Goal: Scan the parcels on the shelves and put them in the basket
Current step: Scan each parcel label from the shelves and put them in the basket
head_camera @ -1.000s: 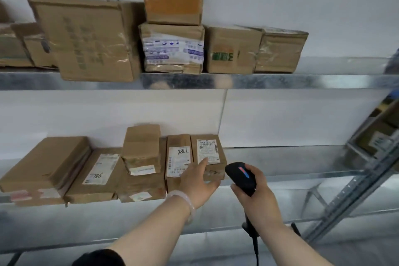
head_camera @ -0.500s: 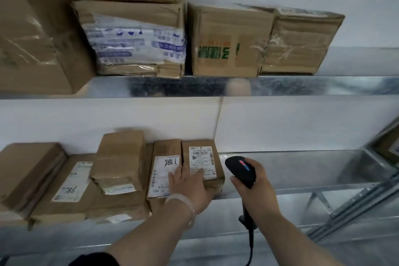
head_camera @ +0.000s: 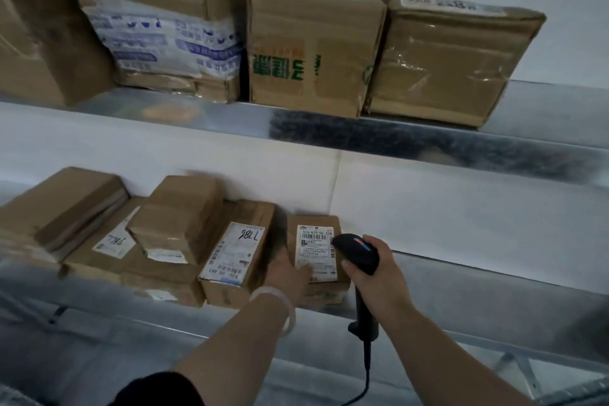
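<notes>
Since the earlier frame, your left hand (head_camera: 290,269) has slid from the top of the small parcel (head_camera: 318,252) to its left edge. The parcel now sits apart from the neighbour marked 786 (head_camera: 235,254) on the lower shelf (head_camera: 461,280).

Watch the label. Your thumb lies across its lower corner and the scanner (head_camera: 357,252) head crowds its right edge, so a read may well fail. The parcel also sits near the shelf's front lip, and a loose pull could tip it off. The basket is out of view.

Your left hand appears to grip the parcel, thumb on top and fingers curled into the gap, though they are blurred. Your right hand (head_camera: 379,280) wraps tight around the scanner's handle.
</notes>
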A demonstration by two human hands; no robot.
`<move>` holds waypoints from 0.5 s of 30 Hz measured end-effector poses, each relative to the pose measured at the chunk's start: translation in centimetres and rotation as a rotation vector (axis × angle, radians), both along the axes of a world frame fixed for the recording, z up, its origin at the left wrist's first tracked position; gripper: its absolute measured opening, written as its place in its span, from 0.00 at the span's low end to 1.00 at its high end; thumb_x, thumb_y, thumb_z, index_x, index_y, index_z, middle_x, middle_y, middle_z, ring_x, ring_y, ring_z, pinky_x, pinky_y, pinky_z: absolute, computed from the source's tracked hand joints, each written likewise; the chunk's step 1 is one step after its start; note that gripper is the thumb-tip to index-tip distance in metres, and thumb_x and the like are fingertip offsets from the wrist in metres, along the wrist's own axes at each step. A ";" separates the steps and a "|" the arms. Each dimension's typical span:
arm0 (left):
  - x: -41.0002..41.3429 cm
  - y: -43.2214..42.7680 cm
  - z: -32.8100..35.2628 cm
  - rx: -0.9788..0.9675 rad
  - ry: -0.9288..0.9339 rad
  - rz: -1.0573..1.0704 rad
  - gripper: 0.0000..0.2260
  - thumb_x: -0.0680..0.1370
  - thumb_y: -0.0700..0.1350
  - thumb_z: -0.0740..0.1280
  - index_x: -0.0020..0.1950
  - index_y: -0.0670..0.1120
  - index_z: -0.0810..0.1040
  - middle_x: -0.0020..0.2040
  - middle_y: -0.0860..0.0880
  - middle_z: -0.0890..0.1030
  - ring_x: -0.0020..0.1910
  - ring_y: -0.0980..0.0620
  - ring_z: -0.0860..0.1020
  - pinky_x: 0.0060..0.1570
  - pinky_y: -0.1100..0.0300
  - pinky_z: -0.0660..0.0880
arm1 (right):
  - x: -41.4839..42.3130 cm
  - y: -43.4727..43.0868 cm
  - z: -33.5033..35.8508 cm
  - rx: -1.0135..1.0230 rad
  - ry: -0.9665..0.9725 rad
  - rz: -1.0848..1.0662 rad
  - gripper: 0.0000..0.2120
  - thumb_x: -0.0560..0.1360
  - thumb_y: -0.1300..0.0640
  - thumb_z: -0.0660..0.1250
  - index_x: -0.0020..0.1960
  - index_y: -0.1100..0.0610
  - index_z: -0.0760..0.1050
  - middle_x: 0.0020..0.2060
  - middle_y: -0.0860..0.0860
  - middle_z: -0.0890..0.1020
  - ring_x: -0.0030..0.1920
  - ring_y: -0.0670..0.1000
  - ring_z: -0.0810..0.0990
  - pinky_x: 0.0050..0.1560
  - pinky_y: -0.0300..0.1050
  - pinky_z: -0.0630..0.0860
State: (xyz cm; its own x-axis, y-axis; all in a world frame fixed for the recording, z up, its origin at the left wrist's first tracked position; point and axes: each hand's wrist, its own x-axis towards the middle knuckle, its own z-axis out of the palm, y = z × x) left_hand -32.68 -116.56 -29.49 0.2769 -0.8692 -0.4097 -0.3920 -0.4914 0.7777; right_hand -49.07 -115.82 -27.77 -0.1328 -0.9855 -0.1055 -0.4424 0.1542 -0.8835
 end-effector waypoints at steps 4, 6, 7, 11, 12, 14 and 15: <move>-0.9 2.1 0.2 -0.027 0.100 0.034 0.17 0.78 0.45 0.69 0.67 0.52 0.75 0.63 0.52 0.81 0.60 0.49 0.79 0.63 0.50 0.76 | -1.1 1.2 0.0 -0.032 -0.060 -0.005 0.25 0.73 0.53 0.74 0.66 0.45 0.68 0.52 0.43 0.77 0.48 0.46 0.76 0.45 0.36 0.70; -1.4 3.4 0.5 -0.079 0.158 0.030 0.16 0.79 0.43 0.69 0.66 0.50 0.77 0.62 0.50 0.82 0.59 0.50 0.80 0.59 0.56 0.78 | -1.9 2.0 0.5 -0.061 -0.081 0.001 0.23 0.73 0.54 0.74 0.64 0.44 0.69 0.50 0.41 0.77 0.47 0.44 0.76 0.44 0.33 0.70; -1.7 3.9 0.7 -0.122 0.181 0.034 0.15 0.79 0.42 0.69 0.66 0.49 0.78 0.61 0.50 0.82 0.57 0.51 0.80 0.54 0.61 0.79 | -2.3 2.5 0.8 -0.084 -0.096 0.013 0.23 0.73 0.54 0.74 0.62 0.43 0.68 0.49 0.38 0.76 0.46 0.41 0.76 0.42 0.28 0.69; -2.4 5.9 2.1 -0.262 0.291 0.101 0.19 0.79 0.40 0.69 0.68 0.50 0.72 0.61 0.51 0.80 0.57 0.52 0.80 0.45 0.68 0.79 | -3.4 4.6 2.2 -0.195 -0.151 0.041 0.23 0.72 0.56 0.74 0.58 0.37 0.68 0.49 0.31 0.75 0.47 0.32 0.75 0.43 0.26 0.69; -2.5 6.3 2.5 -0.288 0.334 0.116 0.22 0.79 0.39 0.69 0.71 0.50 0.69 0.62 0.51 0.80 0.58 0.51 0.80 0.50 0.64 0.80 | -3.5 5.2 2.5 -0.219 -0.160 0.047 0.23 0.72 0.56 0.74 0.57 0.37 0.68 0.49 0.31 0.76 0.48 0.32 0.75 0.45 0.28 0.70; -2.2 7.1 3.3 -0.334 0.417 0.142 0.26 0.79 0.40 0.69 0.75 0.52 0.65 0.64 0.50 0.80 0.60 0.49 0.80 0.57 0.55 0.80 | -3.3 6.1 3.2 -0.266 -0.187 0.075 0.23 0.72 0.57 0.74 0.59 0.37 0.69 0.51 0.32 0.77 0.48 0.32 0.76 0.46 0.29 0.71; -2.0 7.6 3.8 -0.367 0.442 0.161 0.27 0.79 0.40 0.69 0.74 0.53 0.64 0.64 0.50 0.80 0.59 0.49 0.80 0.57 0.54 0.80 | -3.0 6.6 3.7 -0.291 -0.202 0.095 0.24 0.72 0.57 0.74 0.60 0.39 0.69 0.51 0.33 0.77 0.49 0.31 0.77 0.45 0.27 0.72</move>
State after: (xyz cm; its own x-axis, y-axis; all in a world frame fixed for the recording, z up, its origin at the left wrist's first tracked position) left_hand -34.66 -108.98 -25.71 0.2883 -0.9371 -0.1969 0.0650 -0.1860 0.9804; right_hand -52.08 -109.26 -24.09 -0.0442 -0.9851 0.1660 -0.2548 -0.1495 -0.9554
